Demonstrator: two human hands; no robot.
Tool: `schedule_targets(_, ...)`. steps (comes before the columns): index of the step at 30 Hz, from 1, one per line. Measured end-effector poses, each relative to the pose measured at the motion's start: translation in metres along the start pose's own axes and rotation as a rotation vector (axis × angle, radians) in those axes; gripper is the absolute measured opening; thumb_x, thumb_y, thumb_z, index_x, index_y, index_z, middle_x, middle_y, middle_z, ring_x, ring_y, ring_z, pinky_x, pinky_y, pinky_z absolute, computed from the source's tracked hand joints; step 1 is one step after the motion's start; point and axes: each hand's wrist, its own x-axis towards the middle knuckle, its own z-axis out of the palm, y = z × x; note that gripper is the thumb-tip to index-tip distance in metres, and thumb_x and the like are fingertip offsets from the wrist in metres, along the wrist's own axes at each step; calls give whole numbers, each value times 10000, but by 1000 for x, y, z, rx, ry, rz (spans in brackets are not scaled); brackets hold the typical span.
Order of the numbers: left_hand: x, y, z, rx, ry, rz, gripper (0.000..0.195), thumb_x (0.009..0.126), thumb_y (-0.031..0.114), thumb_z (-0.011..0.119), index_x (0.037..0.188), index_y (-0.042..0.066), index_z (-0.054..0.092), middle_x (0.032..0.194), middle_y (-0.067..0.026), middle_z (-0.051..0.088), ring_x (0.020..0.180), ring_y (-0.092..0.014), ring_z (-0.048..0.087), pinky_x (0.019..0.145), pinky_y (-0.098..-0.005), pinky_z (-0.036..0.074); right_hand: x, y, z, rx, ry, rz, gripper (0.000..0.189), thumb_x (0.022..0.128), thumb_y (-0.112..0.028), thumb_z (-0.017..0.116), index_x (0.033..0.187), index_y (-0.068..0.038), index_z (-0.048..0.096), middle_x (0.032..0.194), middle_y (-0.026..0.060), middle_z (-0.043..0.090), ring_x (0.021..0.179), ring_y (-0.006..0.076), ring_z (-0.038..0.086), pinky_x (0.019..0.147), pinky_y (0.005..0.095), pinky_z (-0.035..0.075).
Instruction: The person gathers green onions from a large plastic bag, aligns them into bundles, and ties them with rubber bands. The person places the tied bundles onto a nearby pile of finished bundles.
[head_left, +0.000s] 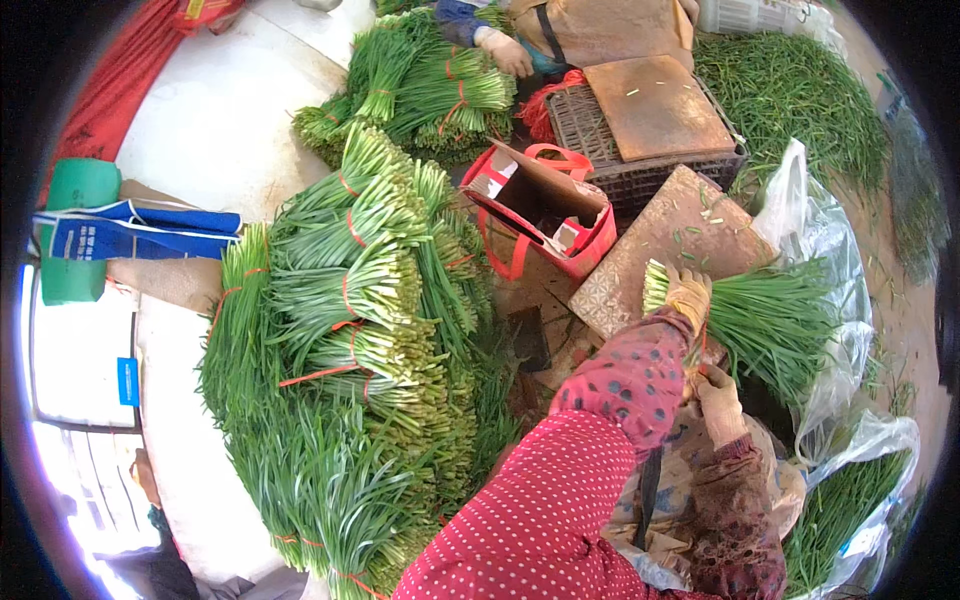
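My left hand (687, 297), in a pale yellowish glove, is closed around a bundle of garlic chives (772, 319) near its cut white ends. The green leaves fan out to the right. Below it, my right hand (716, 405), also gloved, pinches a red tie (703, 349) that runs down from the bundle. Part of the tie is hidden by the fingers. Under the bundle lies a patterned square board (667, 225) with small green and white scraps on it.
Tied chive bundles (375, 300) are piled high on the left. An open red box bag (547, 206) stands beyond the board, near a black plastic crate (637, 176). Clear plastic (832, 240) and loose chives (795, 105) lie on the right. A co-worker's gloved hand (506, 52) is at the top.
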Motion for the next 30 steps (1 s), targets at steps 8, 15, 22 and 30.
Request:
schedule_targets(8,-44,-21,-112,273,554,384,142,827,167,537,890,102,648,900,-30,622,958,-230,568,933,-576,366,-89,-46,-53,-553,336,-1014,717,666,30,767,1332,9,504,1330,179,550,1268,317,503,1075,384,390)
schedule_targets(15,-113,-10,-287,470,1113,749,222,793,302,541,958,180,625,971,-6,576,1097,-228,490,977,-688,372,-125,-98,-81,-790,429,-905,1035,607,-60,779,1491,-25,242,1457,195,393,1352,304,379,1100,375,339)
schedule_targets(22,-181,-11,-416,156,1395,326,617,796,263,636,1367,197,412,1399,-139,419,1365,-371,312,1057,-729,220,-138,-101,-63,342,276,-1021,538,828,46,593,1350,-2,473,1203,79,600,1038,176,603,898,298,494)
schedule_targets(30,-259,-40,-384,-1248,470,573,1323,585,230,913,1504,-39,0,1487,-185,325,1360,-284,336,1148,-388,245,-201,-145,1,436,220,-1098,575,837,-93,672,1361,-4,453,1222,81,588,1026,169,599,865,299,509)
